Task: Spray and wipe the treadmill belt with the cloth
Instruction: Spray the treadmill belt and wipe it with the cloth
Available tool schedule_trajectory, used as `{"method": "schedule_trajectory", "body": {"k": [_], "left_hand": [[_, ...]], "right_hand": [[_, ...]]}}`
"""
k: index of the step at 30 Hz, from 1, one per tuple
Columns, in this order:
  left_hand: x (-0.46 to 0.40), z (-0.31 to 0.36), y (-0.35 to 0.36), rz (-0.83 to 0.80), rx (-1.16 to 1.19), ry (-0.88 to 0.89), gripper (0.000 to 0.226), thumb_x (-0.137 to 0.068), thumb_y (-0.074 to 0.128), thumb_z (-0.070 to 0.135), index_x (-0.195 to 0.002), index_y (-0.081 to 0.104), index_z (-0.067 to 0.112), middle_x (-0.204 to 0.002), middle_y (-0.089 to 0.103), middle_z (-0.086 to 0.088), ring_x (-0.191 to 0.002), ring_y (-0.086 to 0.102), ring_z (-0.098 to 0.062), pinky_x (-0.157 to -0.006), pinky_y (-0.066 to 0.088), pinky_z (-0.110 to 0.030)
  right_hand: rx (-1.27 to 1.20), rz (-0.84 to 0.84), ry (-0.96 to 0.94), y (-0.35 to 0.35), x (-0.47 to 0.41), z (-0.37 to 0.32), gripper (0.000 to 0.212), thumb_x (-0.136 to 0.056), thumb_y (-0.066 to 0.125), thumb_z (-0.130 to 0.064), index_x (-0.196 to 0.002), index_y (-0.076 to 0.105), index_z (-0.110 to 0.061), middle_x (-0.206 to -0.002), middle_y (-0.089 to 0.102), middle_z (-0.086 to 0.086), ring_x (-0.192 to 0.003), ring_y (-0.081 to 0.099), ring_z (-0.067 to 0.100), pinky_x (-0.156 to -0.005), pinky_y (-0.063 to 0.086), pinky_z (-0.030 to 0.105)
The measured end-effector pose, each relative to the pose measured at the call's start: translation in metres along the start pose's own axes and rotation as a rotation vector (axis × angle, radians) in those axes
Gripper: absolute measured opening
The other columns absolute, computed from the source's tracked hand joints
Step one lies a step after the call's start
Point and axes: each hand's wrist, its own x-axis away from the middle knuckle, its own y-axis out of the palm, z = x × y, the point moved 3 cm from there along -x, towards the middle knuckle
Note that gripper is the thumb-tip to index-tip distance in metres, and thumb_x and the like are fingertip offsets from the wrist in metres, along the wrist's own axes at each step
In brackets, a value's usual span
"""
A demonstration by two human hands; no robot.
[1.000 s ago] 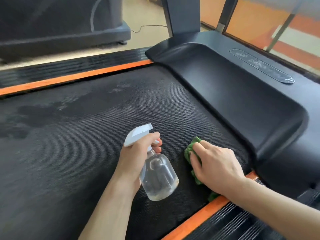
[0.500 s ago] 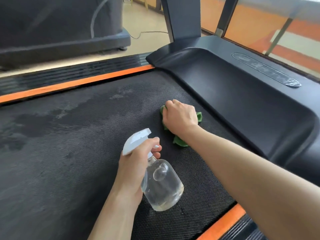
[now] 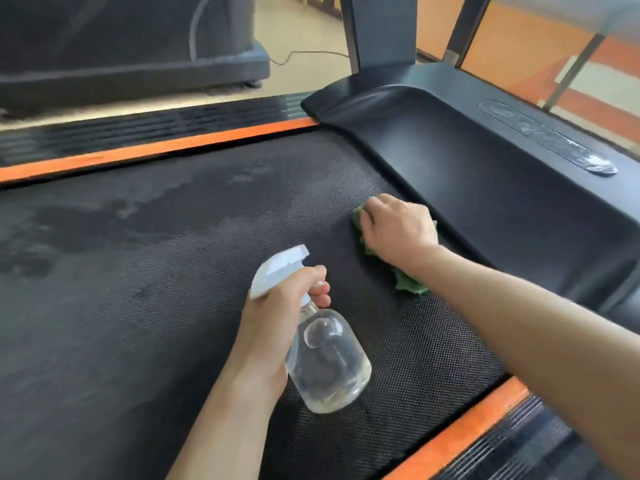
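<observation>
The head view shows the clear round plastic spray bottle (image 3: 327, 362) with a white trigger head in the lower centre of the frame. Its long axis is tilted, and the nozzle points to the upper left. The left hand (image 3: 277, 327) grips its neck with the fingers curled round it. The crumpled green cloth (image 3: 408, 284) lies on the black textured treadmill belt (image 3: 138, 306) in the centre right, just beside the black plastic motor cover (image 3: 502, 202). The right hand (image 3: 398, 230) presses on the cloth with bent fingers that hold it. Darker wet patches (image 3: 86, 223) are on the belt at the left. Orange side strips (image 3: 156, 147) border the belt at the top and lower right. A grey upright post (image 3: 381, 29) rises at the top, and another dark machine base (image 3: 131, 71) stands on the pale floor at the upper left.
</observation>
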Motion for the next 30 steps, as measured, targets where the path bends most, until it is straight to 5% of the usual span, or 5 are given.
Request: {"method": "schedule_trajectory", "body": {"k": [4,14,21,26,30], "left_hand": [[0.022,0.002,-0.001,-0.019,0.051,0.117,0.015,-0.090,0.077,0.023,-0.090,0.076,0.009,-0.088,0.079,-0.001,-0.084,0.078,-0.014,-0.084,0.061,-0.036],[0.033,0.008,0.005,-0.025,-0.007,0.134,0.021,-0.091,0.077,0.026,-0.103,0.075,0.009,-0.093,0.079,-0.001,-0.077,0.078,-0.012,-0.063,0.059,-0.027],[0.034,0.007,0.008,-0.099,-0.063,0.161,0.017,-0.093,0.074,0.027,-0.094,0.071,0.011,-0.093,0.077,0.001,-0.071,0.073,-0.008,-0.067,0.057,-0.028],[0.035,0.009,0.012,-0.131,-0.098,0.167,0.013,-0.093,0.074,0.024,-0.094,0.073,0.011,-0.091,0.076,0.002,-0.072,0.073,-0.008,-0.078,0.054,-0.033],[0.040,0.006,0.015,-0.158,-0.109,0.183,0.014,-0.093,0.074,0.024,-0.088,0.075,0.011,-0.088,0.077,0.005,-0.074,0.074,-0.009,-0.078,0.055,-0.033]], "right_hand": [[0.036,-0.044,0.167,0.003,-0.006,-0.001,0.029,-0.101,0.038,-0.035,-0.088,0.056,-0.016,-0.095,0.064,0.003,-0.083,0.067,0.033,-0.062,0.040,0.035],[-0.188,-0.013,-0.403,-0.040,0.100,-0.030,0.027,-0.097,0.043,-0.033,-0.077,0.051,-0.017,-0.073,0.052,-0.003,-0.056,0.053,0.020,-0.044,0.033,0.028],[0.104,-0.060,0.293,-0.023,0.054,0.041,0.029,-0.102,0.036,-0.031,-0.091,0.056,-0.014,-0.099,0.065,0.005,-0.083,0.066,0.034,-0.062,0.045,0.036],[-0.051,-0.152,0.082,-0.057,0.132,-0.006,0.024,-0.099,0.035,-0.038,-0.081,0.040,-0.024,-0.086,0.062,-0.003,-0.074,0.064,0.028,-0.055,0.035,0.033],[0.036,-0.088,-0.143,-0.051,0.140,0.013,0.027,-0.096,0.037,-0.035,-0.078,0.049,-0.019,-0.072,0.056,-0.002,-0.053,0.059,0.027,-0.042,0.029,0.029]]}}
